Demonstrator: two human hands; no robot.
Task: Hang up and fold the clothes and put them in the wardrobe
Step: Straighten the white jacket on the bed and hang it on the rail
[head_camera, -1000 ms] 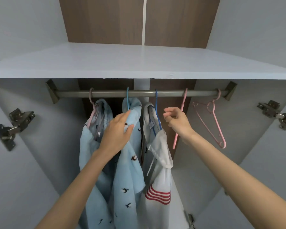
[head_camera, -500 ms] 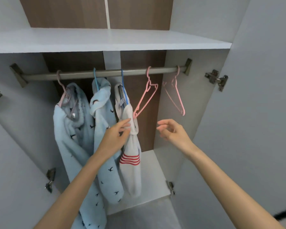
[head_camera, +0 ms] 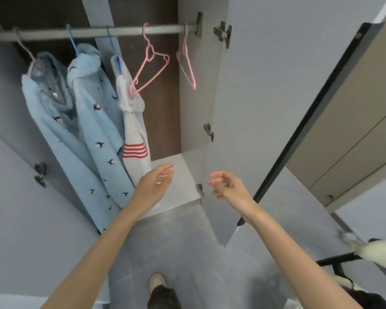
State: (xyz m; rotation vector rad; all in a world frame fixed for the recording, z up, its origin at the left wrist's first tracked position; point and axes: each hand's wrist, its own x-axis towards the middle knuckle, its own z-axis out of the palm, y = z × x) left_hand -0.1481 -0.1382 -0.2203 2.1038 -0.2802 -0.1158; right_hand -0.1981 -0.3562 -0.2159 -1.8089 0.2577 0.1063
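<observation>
Three garments hang from the wardrobe rail: a plain light blue robe at the left, a light blue one with small birds beside it, and a white garment with red stripes. Two empty pink hangers hang to their right. My left hand hovers low in front of the white garment's hem, fingers relaxed, holding nothing. My right hand is beside it near the open door's edge, fingers loosely curled and empty.
The right wardrobe door stands open with hinges along its edge. The wardrobe floor is pale. Grey floor tiles lie below, with my foot on them. A black rack with white fabric is at the lower right.
Both hands dropped away from the hanging clothes and hangers to hip height. The view swung down and right, so the top shelf left the frame and the floor appeared.
</observation>
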